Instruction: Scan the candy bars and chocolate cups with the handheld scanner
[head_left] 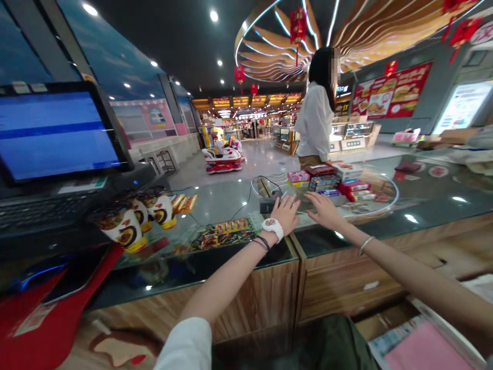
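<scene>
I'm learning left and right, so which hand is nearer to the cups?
Left. The left hand, with the white watch, is off to the right of the cups. The right hand is farther to the right, past the left one.

We see countertop [210, 198] glossy and smooth, like dark glass, full of reflections. Cabinet front [250, 298]: wood-look grain, duller sheen. Small boxes [324, 182]: shiny printed card, as we read it. Cups [129, 231]: glossy, paper or plastic we can't tell. Watch [272, 227]: white, plastic-looking. Bracelet [365, 245]: silvery, metal-like. Sleeve [188, 341]: matt cloth. Floor [265, 154]: polished, reflective.
</scene>
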`<state>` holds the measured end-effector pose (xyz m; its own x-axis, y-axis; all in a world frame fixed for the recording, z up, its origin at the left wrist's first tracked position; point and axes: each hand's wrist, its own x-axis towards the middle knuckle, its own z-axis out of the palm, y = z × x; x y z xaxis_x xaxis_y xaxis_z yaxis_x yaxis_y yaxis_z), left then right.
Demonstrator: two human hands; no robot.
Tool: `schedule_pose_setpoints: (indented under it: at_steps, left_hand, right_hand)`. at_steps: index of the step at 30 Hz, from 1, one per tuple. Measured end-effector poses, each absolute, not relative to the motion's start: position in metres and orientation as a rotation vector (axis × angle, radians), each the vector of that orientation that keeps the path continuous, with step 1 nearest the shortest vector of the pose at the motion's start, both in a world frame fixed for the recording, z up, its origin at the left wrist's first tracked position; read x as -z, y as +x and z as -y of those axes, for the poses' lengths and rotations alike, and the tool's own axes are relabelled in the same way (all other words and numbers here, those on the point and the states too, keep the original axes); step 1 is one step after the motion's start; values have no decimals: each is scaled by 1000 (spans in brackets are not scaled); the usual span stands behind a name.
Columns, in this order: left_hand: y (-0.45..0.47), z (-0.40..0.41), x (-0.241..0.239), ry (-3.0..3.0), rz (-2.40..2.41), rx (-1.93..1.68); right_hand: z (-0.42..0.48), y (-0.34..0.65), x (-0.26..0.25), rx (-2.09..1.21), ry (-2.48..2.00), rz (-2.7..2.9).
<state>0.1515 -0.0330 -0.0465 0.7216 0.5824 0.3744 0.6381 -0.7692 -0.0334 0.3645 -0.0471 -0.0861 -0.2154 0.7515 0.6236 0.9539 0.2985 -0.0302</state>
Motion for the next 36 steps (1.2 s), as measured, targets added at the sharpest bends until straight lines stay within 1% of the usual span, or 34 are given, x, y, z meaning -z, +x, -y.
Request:
schedule_pose_setpoints:
  at_steps: [8, 12, 16, 23, 28, 36]
  left_hand:
    - [245, 5, 47, -2900, 944, 480]
    - [282, -15, 51, -2909, 961, 508]
    - [308, -30, 58, -2888, 977, 495]
    - [317, -45, 66, -2906, 1076, 460]
    - [313, -44, 67, -2924, 1075, 479]
    - [314, -46, 64, -2869, 999, 562]
  right_hand:
    - [39, 458, 98, 581, -1805, 1835]
    - [29, 470, 97, 583, -1897, 1802]
    - [13, 469, 96, 571, -1869, 1892]
    - [-9, 479, 104, 402, -1719, 1935]
    - [-14, 483, 111, 265, -1809, 1862]
    - [-10, 484, 103, 430, -1780, 1921]
